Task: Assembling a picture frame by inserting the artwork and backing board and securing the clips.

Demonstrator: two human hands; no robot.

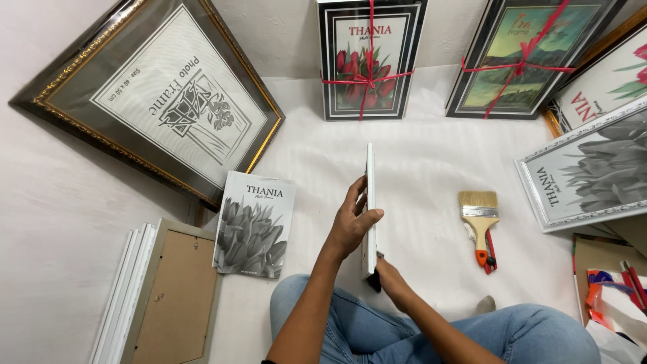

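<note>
Here the left hand (352,226) clamps a thin white rectangular frame (369,195), held edge-on above the white floor sheet (418,175) — thumb on one face, fingers curled on the other. The right hand (389,276) grips its lower edge — fingers mostly hidden, their spread unclear.

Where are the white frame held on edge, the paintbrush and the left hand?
white frame (369,176), head view, upper part of its thin edge
paintbrush (478,200), head view, its pale bristles
left hand (352,224), head view, back of the hand
</note>
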